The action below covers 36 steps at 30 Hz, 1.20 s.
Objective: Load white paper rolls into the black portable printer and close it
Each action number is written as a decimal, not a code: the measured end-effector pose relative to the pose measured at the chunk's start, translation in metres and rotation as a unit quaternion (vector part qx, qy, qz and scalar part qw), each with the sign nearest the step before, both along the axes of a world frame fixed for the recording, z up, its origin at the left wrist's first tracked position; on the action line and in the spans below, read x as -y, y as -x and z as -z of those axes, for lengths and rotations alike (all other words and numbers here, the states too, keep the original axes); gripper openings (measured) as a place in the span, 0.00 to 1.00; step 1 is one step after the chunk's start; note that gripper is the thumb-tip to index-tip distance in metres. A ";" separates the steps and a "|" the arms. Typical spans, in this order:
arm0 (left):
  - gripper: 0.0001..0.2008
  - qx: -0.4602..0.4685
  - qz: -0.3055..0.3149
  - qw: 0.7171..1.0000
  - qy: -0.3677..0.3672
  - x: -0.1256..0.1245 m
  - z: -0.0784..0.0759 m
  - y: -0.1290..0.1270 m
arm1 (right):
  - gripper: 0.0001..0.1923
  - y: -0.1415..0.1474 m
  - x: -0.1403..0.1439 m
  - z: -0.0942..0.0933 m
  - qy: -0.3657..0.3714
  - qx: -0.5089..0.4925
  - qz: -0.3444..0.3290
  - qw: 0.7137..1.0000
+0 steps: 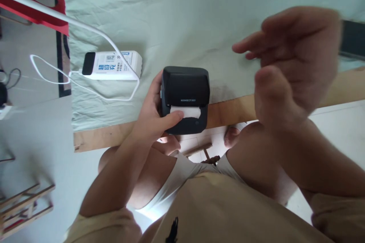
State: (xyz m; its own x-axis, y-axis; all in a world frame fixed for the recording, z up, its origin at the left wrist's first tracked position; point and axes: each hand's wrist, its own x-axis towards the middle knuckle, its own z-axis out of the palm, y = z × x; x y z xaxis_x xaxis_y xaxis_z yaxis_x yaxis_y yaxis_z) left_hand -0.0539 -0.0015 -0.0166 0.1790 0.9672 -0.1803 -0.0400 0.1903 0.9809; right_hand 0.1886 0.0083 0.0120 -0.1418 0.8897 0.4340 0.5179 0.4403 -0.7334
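My left hand point(155, 115) grips a black label printer point(185, 85) from its left side, over the front edge of the table. Its thumb rests on a strip of white label paper point(191, 112) that comes out of the printer's slot. To the right, my right hand point(293, 60) is raised in the air, apart from the printer. Its thumb and fingers are spread and slightly bent, a little blurred, with nothing visible between them. The printer's underside and most of my left fingers are hidden.
A white power bank point(114, 65) with a white cable point(99, 32) lies left on the green tablecloth point(182, 15). Behind my right hand is a dark flat object point(353, 40), partly hidden. A wooden table edge point(105, 136) runs across above my knees. A red chair point(34, 11) stands at the left.
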 end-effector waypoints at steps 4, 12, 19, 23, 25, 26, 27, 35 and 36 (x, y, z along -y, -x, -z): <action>0.42 0.036 -0.021 0.999 0.026 0.002 -0.006 -0.008 | 0.21 0.007 -0.008 0.017 0.022 -0.023 -0.083 0.996; 0.26 0.044 -0.034 0.996 0.067 -0.001 -0.011 -0.013 | 0.26 0.018 -0.010 0.032 0.064 0.043 -0.104 0.992; 0.28 0.040 -0.037 0.997 0.052 0.002 -0.009 -0.009 | 0.29 0.017 -0.015 0.033 0.058 0.030 -0.139 0.988; 0.30 0.054 -0.038 0.997 0.049 0.003 -0.006 -0.009 | 0.29 0.016 -0.018 0.036 0.043 0.035 -0.152 0.987; 0.29 0.083 -0.043 0.995 0.038 0.003 -0.006 -0.012 | 0.29 0.016 -0.016 0.037 0.036 0.041 -0.152 0.987; 0.28 0.099 -0.047 0.993 0.035 0.002 -0.008 -0.014 | 0.29 0.016 -0.016 0.037 0.034 0.048 -0.148 0.987; 0.28 0.113 -0.052 0.992 0.037 0.001 -0.009 -0.016 | 0.28 0.016 -0.015 0.036 0.033 0.055 -0.142 0.988; 0.20 0.135 -0.169 0.963 0.159 -0.006 -0.012 -0.023 | 0.22 0.014 -0.012 0.031 -0.039 0.070 -0.106 0.991; 0.21 0.136 -0.173 0.961 0.165 -0.007 -0.011 -0.022 | 0.22 0.014 -0.012 0.031 -0.040 0.069 -0.106 0.991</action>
